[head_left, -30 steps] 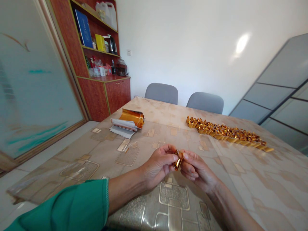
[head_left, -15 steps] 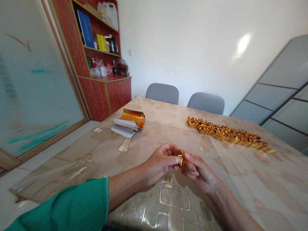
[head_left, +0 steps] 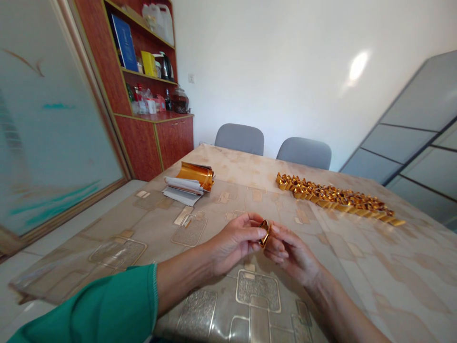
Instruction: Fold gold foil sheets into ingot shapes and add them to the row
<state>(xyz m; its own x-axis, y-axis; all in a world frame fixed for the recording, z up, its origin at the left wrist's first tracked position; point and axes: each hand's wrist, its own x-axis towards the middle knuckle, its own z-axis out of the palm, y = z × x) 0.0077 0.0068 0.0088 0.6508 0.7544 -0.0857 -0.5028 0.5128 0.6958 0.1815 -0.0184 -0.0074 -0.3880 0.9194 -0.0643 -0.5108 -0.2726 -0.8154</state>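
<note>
Above the near middle of the table, a small folded gold foil paper piece (head_left: 264,234) is pinched between both hands. My left hand (head_left: 238,240) grips it from the left, thumb across its near face. From the right, my right hand (head_left: 291,247) closes its fingertips on the other side. Part of the piece is hidden behind the fingers. Rows of similar folded gold pieces (head_left: 335,197) lie at the right of the table. Farther left rests a curled stack of gold foil paper sheets (head_left: 196,175), with pale sheets on its near side.
A patterned cover lies over the table (head_left: 150,255). Two grey chairs (head_left: 239,138) stand along its far side. At the back left is a red-brown cabinet (head_left: 157,143) holding bottles and a kettle; a frosted glass door (head_left: 53,124) is at the left.
The gold piece has turned slightly between the fingers, and both hands have shifted a little. The whole view has drifted slightly. The stack and rows lie as before.
</note>
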